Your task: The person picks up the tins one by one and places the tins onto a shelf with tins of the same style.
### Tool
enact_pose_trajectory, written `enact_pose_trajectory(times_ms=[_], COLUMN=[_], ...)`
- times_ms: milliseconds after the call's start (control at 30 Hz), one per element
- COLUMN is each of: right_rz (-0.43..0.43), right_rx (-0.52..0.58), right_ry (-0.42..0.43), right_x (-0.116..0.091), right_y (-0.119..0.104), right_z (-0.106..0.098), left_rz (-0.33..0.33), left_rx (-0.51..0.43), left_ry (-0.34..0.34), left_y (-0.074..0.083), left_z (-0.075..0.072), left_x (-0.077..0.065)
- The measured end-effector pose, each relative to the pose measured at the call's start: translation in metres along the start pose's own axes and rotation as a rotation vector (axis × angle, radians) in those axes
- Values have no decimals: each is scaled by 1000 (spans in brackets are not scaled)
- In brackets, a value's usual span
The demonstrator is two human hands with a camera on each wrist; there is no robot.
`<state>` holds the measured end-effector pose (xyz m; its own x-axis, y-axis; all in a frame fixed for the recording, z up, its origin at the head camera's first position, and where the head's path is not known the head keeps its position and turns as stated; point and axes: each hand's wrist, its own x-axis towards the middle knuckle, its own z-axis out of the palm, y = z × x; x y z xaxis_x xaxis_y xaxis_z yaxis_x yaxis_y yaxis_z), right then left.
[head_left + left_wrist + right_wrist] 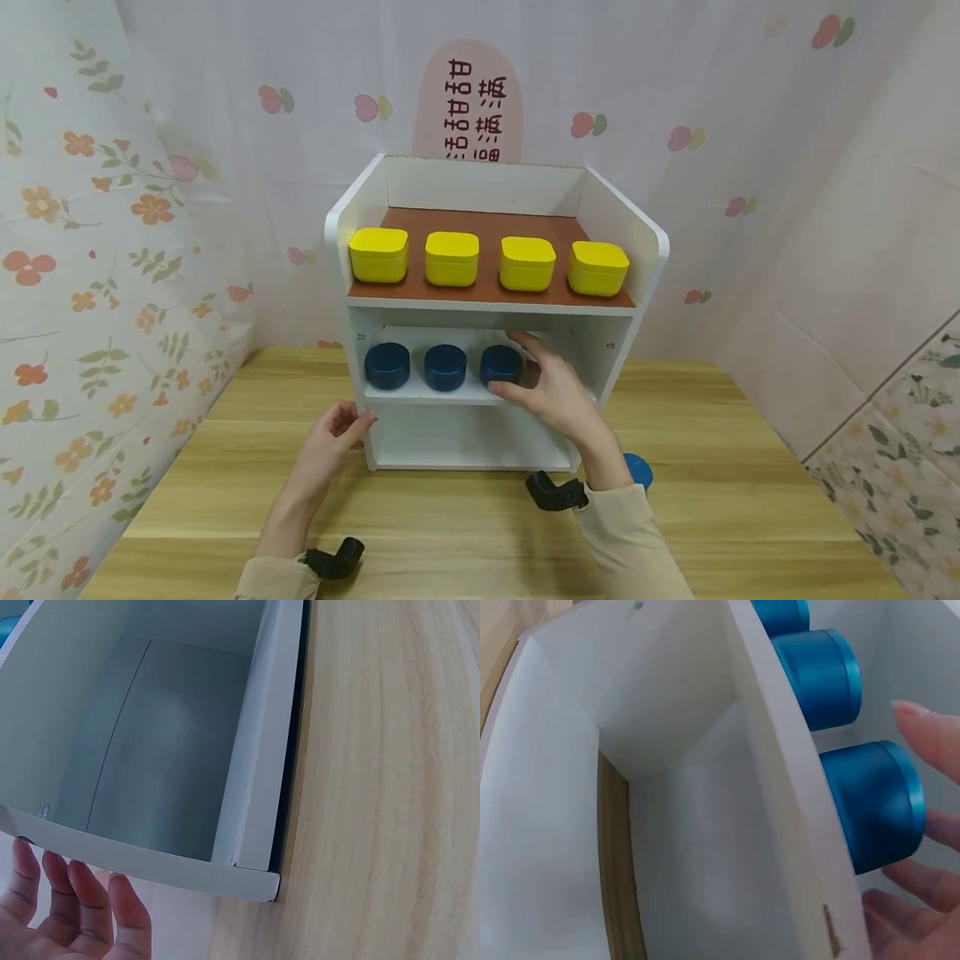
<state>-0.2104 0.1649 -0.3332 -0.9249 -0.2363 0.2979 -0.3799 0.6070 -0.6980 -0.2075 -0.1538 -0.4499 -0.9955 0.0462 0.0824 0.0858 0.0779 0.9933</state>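
A white shelf unit point(472, 435) stands on the wooden table. On its middle shelf sit three round dark-blue tins in a row: a left tin point(387, 367), a middle tin point(445, 368) and a right tin point(500, 365). My right hand point(553, 392) reaches around the right tin, thumb in front and fingers to its side and behind. In the right wrist view, one digit stands apart from this tin point(877, 806), while other fingers lie close against it. My left hand point(335, 437) touches the unit's left side panel; its fingertips meet the panel edge point(135, 859) in the left wrist view.
Several yellow square-cornered tins point(452, 258) line the brown top shelf point(480, 218). On the table, a blue round object point(637, 471) is partly hidden behind my right forearm. Patterned cloth point(247, 100) hangs behind and beside the table point(435, 533).
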Motion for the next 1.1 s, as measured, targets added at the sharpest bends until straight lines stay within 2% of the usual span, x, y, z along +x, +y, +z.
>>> enact_pose_trajectory(times_ms=[200,467,633,767,1100], right_rz=[-78,-100,-137,-126,-144], right_rx=[-60,-87,-82,-69,24], right_ry=[90,162,197,218,279], right_x=[-11,-28,-35,-43,-73], right_y=[-3,-5,-5,-3,15], right_z=[-6,-16,-21,-25,-35], left_rz=[1,11,5,2,1], left_rx=[-10,-6,-11,-14,-12], left_ry=[9,9,13,16,8], left_y=[0,1,0,0,-1], left_z=[1,2,1,1,1], left_x=[0,1,0,-2,0])
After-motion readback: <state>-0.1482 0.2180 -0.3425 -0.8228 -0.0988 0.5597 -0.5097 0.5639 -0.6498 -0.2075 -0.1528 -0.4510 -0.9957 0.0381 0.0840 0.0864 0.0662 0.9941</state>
